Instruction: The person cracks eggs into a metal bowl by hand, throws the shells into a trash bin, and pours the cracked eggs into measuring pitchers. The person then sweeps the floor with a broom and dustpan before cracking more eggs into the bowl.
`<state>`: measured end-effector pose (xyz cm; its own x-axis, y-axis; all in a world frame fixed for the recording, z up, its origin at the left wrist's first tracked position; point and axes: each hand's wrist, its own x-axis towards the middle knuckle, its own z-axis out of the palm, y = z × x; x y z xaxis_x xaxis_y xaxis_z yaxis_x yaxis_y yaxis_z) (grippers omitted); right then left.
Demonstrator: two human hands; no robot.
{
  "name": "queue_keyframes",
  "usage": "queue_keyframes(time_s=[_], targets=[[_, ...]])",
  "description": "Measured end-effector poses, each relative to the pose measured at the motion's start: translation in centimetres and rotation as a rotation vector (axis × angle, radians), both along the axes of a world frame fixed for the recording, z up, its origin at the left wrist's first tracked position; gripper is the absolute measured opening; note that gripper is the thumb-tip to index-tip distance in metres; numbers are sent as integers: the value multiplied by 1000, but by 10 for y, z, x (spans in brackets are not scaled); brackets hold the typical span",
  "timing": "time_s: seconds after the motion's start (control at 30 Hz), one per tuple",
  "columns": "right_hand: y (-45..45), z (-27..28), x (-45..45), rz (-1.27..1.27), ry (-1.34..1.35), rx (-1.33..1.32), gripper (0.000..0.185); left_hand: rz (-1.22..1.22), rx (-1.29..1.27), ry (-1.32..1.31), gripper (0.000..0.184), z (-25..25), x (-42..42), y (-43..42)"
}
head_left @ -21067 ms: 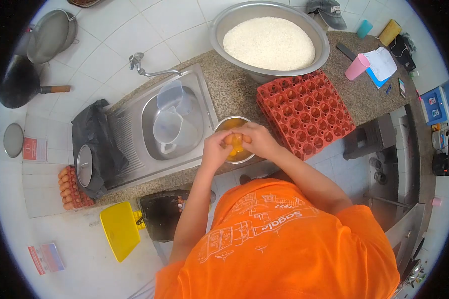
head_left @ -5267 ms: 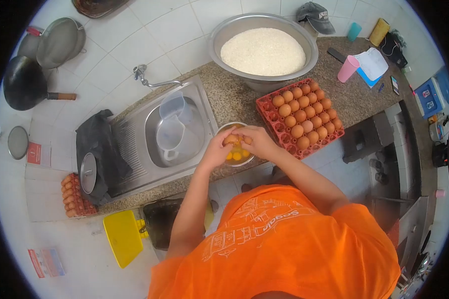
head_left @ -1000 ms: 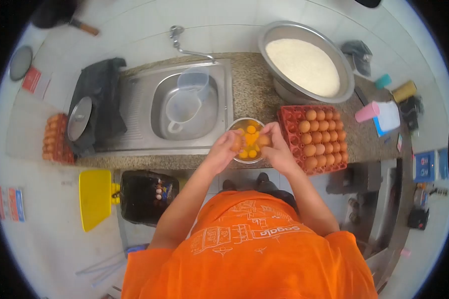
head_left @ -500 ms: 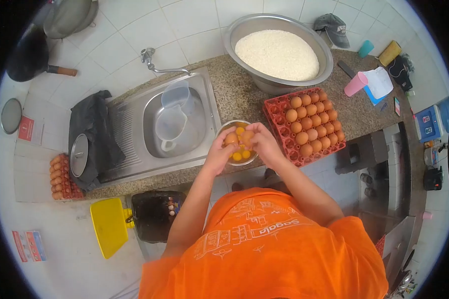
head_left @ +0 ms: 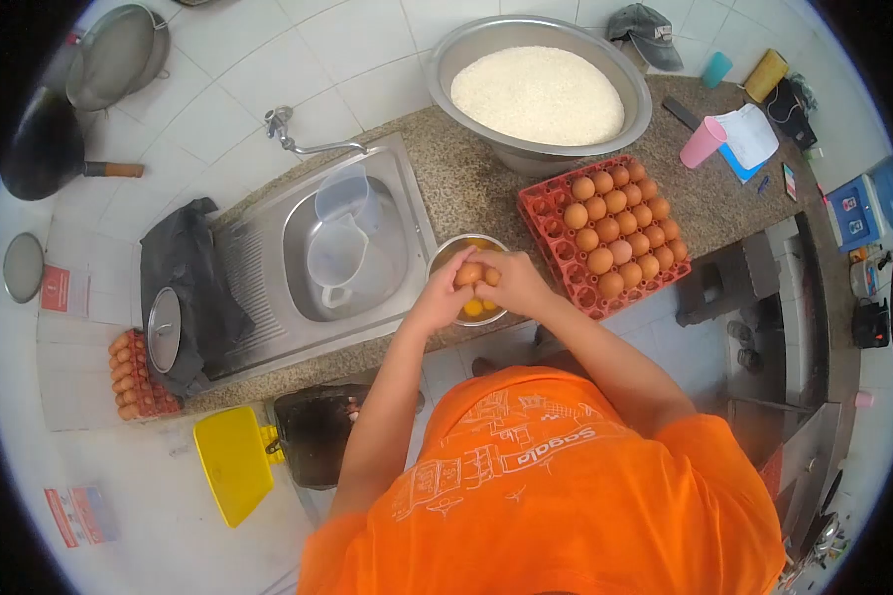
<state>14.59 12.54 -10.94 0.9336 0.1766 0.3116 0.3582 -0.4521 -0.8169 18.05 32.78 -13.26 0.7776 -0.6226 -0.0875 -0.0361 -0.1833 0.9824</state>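
Clock hub: the steel bowl point(head_left: 443, 254), which sits on the counter point(head_left: 446, 178) near the sink edge. Left hand point(head_left: 445, 295): over the bowl's 9 o'clock side, fingers clamped on egg A point(head_left: 468, 273). Right hand point(head_left: 517, 284): over the 3 o'clock side, fingers clamped on egg B point(head_left: 491, 277). Both eggs are held side by side above the bowl. From my remote feed I cannot tell whether the shells touch or are cracked. I see yolks point(head_left: 473, 307) in the bowl toward 6 o'clock, below the eggs; the hands hide part of its contents.

Surroundings: at 2 to 3 o'clock, near the right hand, a red tray point(head_left: 566, 268) with brown eggs point(head_left: 620, 251) filling its far side. At 1 o'clock, a large basin point(head_left: 441, 74) of white grainy material. At 10 o'clock, the sink point(head_left: 298, 233) with two clear jugs point(head_left: 335, 253). I log an open bin point(head_left: 313, 441) at 7 to 8 o'clock, below counter level.
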Motion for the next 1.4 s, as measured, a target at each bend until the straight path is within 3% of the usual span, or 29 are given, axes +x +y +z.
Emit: queue_keyframes(time_s=[0.27,0.47,0.53,0.73,0.8,1.33,1.4], targets=[[6,-9,-2,-81,-72,-32,41,-6,-132,123,68,-15,11,-1],[-14,0,1,165,62,-63,42,-39,-142,322,70,3,3,3],[-12,0,2,170,4,-229,41,-55,-141,341,72,0,3,4],[9,-22,-1,3,-42,-335,36,20,-76,443,71,2,13,-3],[12,-26,-1,-8,-59,-339,35,39,-144,331,69,0,15,-6],[0,-24,-3,-31,-110,-223,34,-53,-112,201,74,11,20,-8],[-9,-13,-3,1,-123,-205,35,-138,128,-26,75,21,21,-4]])
